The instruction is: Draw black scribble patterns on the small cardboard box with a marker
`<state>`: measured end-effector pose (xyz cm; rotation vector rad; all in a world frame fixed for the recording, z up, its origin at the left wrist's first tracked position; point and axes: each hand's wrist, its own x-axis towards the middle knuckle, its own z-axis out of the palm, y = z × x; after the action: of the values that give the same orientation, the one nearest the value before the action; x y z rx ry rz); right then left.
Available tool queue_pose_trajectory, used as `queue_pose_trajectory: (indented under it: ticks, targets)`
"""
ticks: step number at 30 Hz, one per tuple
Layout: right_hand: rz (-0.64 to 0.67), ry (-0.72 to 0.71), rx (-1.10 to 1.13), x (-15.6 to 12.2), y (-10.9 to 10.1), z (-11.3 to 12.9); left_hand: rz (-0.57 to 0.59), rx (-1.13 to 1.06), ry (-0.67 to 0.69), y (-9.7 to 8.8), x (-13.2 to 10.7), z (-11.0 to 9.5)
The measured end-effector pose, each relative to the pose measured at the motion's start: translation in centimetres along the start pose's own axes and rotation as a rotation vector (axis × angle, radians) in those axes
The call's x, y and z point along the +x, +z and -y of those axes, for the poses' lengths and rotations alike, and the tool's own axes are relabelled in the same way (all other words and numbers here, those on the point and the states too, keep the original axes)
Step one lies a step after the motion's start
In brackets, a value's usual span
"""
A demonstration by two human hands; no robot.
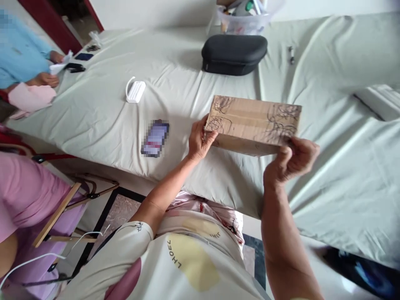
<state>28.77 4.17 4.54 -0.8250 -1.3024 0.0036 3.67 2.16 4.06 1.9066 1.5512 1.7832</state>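
Observation:
A brown cardboard box (250, 118) with dark pen scribbles at its corners is held between my two hands over the cloth-covered table. My left hand (200, 139) grips its left end, thumb on the near edge and fingers around the side. At the near right corner, my right hand (293, 158) pinches the box with bent fingers; its fingertips are partly hidden. A seam runs along the top face. To the left of the box, a phone (155, 138) lies on the cloth, its screen blurred out.
Behind the box sit a black zip case (234, 55) and a clear plastic tub (242, 23) of items. A white device (136, 91) with a loop lies left; a white stack (379, 101) is far right. Other people are at left, one holding paper (61, 64).

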Motion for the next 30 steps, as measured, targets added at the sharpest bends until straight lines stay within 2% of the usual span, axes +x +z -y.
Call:
queue_pose_trajectory:
  ticks: [4,10,14,19,30]
  targets:
    - [0.159,0.210,-0.074,-0.5,0.0,-0.7,0.024,0.078,-0.032,0.8,-0.1,1.3]
    - [0.326,0.360,-0.193,-1.1,-0.3,-2.0,0.107,0.172,-0.124,1.0,-1.3,2.5]
    - [0.417,0.394,-0.308,-1.3,-0.3,-2.5,0.149,0.239,-0.237,1.0,-1.4,2.5]
    - [0.475,0.423,-0.359,-1.6,-0.3,-2.8,0.168,0.226,-0.297,0.8,-0.9,1.8]
    - [0.516,0.403,-0.389,-2.2,-0.2,-3.0,0.141,0.183,-0.307,0.5,-0.6,1.3]
